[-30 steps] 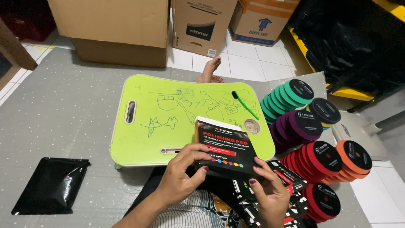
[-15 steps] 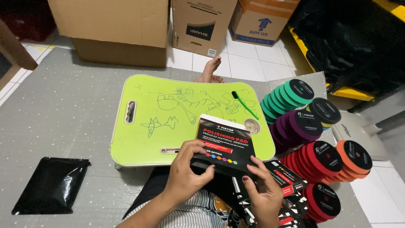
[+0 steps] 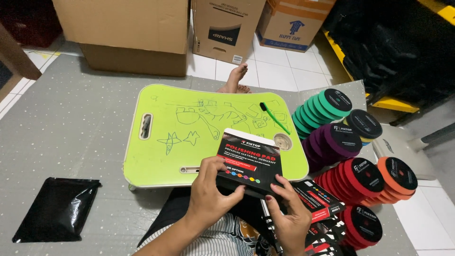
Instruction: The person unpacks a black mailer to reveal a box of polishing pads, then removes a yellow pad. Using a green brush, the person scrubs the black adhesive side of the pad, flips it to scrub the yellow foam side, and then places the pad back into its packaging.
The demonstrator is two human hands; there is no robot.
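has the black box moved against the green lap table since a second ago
Yes. The black box has come toward the person, its top edge lower on the green lap table, held by both hands.

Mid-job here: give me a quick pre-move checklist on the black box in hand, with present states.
1. Left hand grips the black box at its near left edge: ok.
2. Right hand supports the box's near right corner: ok.
3. Box open or sealed: cannot tell.
4. Bare space on the green lap desk ahead of the box: ok.
5. Green pen lies apart from the box, at the desk's far right: ok.
6. Stacks of coloured pads stand clear of the right hand: ok.
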